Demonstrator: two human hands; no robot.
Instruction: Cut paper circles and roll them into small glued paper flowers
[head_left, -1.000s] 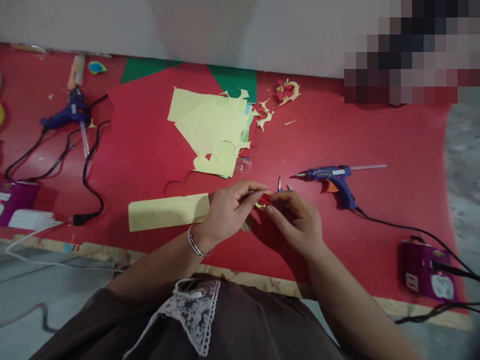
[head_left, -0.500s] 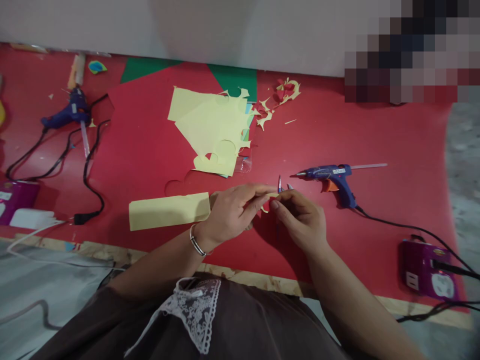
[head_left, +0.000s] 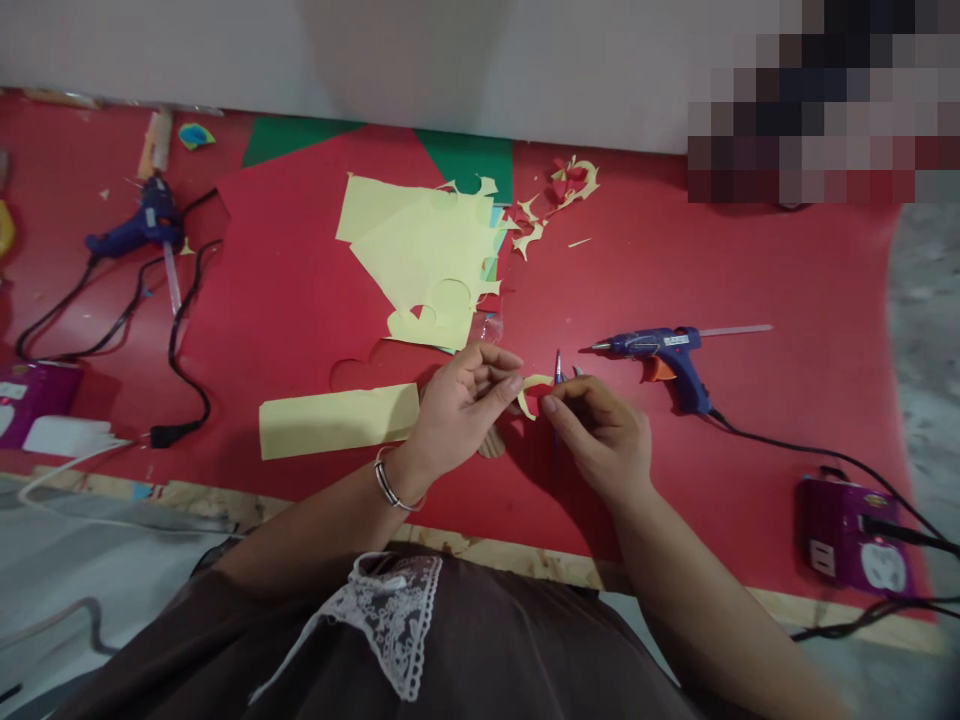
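Note:
A curled yellow paper strip (head_left: 527,398) hangs between my two hands above the red table. The thumb and forefinger of my right hand (head_left: 604,435) pinch its right end. My left hand (head_left: 469,405) is at the strip's left side, thumb and fingers close together at its edge; whether they grip it is hard to tell. Just beyond my right fingertips, a blue-handled tool (head_left: 559,367) lies partly hidden. Under my left hand a brown striped piece (head_left: 492,442) shows in part. A folded yellow paper (head_left: 337,422) lies left of my left hand.
Cut yellow sheets (head_left: 420,250) lie beyond my hands, with scraps (head_left: 574,182) at their right. A blue glue gun (head_left: 660,350) rests at the right, its cord running towards a purple box (head_left: 855,540). Another glue gun (head_left: 142,222) and cables are at the left.
My left fingers have moved slightly left and loosened, and more of the curled yellow strip shows. The brown striped piece is more visible. My right hand has hardly moved.

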